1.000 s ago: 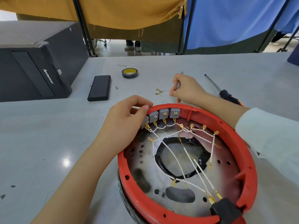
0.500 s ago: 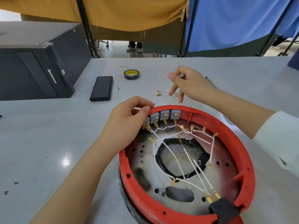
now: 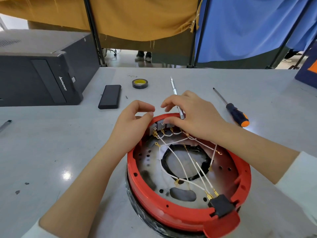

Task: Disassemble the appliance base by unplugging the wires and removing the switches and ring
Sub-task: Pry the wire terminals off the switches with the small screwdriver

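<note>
The round appliance base has a red ring (image 3: 171, 214) around a scorched metal plate (image 3: 151, 163). White wires (image 3: 173, 162) with brass terminals cross the plate to a black connector (image 3: 221, 206) at the near rim. A row of grey switches (image 3: 160, 125) sits inside the far rim. My left hand (image 3: 132, 125) grips the ring's far-left rim beside the switches. My right hand (image 3: 194, 115) holds a thin silver screwdriver (image 3: 175, 95), its tip pointing away, while its fingertips rest on the switches. Some switches are hidden under this hand.
A black computer tower (image 3: 42, 78) stands at the left. Behind the base lie a black power bank (image 3: 109, 97), a roll of black tape (image 3: 139, 83) and an orange-handled screwdriver (image 3: 235, 114). Yellow and blue curtains hang past the table's far edge.
My right hand came back from the table behind the base and now lies on the switches, still holding the silver screwdriver. The loose wire it left there is out of sight. My left hand stayed.
</note>
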The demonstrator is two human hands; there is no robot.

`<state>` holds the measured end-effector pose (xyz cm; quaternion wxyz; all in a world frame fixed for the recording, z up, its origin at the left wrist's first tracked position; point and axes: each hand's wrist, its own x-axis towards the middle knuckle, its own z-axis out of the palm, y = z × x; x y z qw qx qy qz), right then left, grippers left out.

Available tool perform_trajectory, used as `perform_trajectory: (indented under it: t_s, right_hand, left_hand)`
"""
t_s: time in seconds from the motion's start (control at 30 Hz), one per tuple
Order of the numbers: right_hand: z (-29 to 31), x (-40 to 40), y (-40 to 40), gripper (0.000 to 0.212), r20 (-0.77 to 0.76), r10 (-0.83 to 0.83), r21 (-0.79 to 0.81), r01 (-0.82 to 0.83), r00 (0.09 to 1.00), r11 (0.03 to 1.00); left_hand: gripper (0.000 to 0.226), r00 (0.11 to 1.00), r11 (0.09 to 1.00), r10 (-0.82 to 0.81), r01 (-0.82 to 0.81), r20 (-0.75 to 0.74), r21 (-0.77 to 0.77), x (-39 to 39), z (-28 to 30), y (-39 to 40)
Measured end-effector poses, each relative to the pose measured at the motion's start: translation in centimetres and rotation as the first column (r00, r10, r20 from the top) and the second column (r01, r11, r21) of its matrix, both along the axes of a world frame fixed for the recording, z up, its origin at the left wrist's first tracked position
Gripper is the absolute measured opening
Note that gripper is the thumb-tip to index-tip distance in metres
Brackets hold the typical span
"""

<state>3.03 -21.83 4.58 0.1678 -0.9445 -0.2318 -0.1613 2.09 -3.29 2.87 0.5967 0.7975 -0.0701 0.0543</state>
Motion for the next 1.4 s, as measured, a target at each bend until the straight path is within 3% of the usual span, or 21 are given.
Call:
perform_trajectory:
  t_s: [0.17, 0.33, 0.5, 0.6, 0.67, 0.73, 0.8, 0.9, 1.0, 1.17, 1.4]
  right_hand:
    - [0.2, 0.4, 0.3, 0.023, -0.06, -0.006, -0.145, -0.003, 0.998, 0.989]
    - [0.7, 0.1, -1.1, 0.028, -0.107, -0.169, -0.133, 0.155, 0.98, 0.979]
    - [1.7, -1.0, -3.0, 0.034, -0.179, -0.329, -0.196, 0.294, 0.927, 0.936]
    - [2.2, -1.7, -2.8, 0.039, -0.133, -0.326, -0.248, 0.287, 0.936, 0.925]
    - [2.0, -2.2, -2.2, 0.043, -0.045, -0.258, -0.175, 0.246, 0.965, 0.953]
    - [2.1, -2.5, -1.4, 0.03, -0.079, -0.146, 0.064, 0.152, 0.986, 0.986]
    - [2.0, -2.6, -0.6, 0.026, -0.241, 0.082, 0.445, 0.035, 0.967, 0.895]
    - [1.4, -2.5, -0.5, 0.044, -0.283, 0.269, 0.698, 0.006, 0.921, 0.716]
    - [0.8, -2.1, -0.8, 0.057, -0.326, 0.312, 0.782, 0.069, 0.892, 0.619]
    - [0.5, -1.5, -1.2, 0.041, -0.358, 0.31, 0.831, 0.15, 0.881, 0.536]
    - [0.0, -1.8, -0.4, 0.034, -0.362, 0.229, 0.73, 0.122, 0.904, 0.673]
  left_hand:
    - [0.018, 0.996, 0.996, -0.083, 0.083, -0.021, 0.02, 0.1, 0.3, 0.2]
    - [0.022, 0.971, 0.967, -0.226, 0.234, -0.082, 0.103, 0.2, 0.4, 0.6]
    - [0.02, 0.962, 0.958, -0.21, 0.238, -0.172, 0.157, 0.0, 0.2, 0.3]
    - [0.018, 0.959, 0.951, -0.213, 0.247, -0.186, 0.188, -0.2, 0.4, 0.2]
    - [0.019, 0.955, 0.946, -0.222, 0.26, -0.195, 0.193, -0.3, 0.6, 0.3]
    - [0.019, 0.954, 0.945, -0.229, 0.266, -0.196, 0.19, -0.3, 0.8, 0.4]
    - [0.02, 0.956, 0.944, -0.233, 0.267, -0.18, 0.195, -0.3, 0.8, 0.3]
    - [0.022, 0.966, 0.944, -0.217, 0.244, -0.141, 0.222, -0.1, 0.8, 0.3]
    - [0.025, 0.974, 0.938, -0.207, 0.223, -0.087, 0.267, 0.0, 0.6, 0.2]
    - [0.026, 0.977, 0.929, -0.209, 0.208, -0.029, 0.305, -0.1, 0.2, 0.2]
    - [0.025, 0.978, 0.927, -0.208, 0.207, -0.032, 0.311, 0.0, 0.1, 0.3]
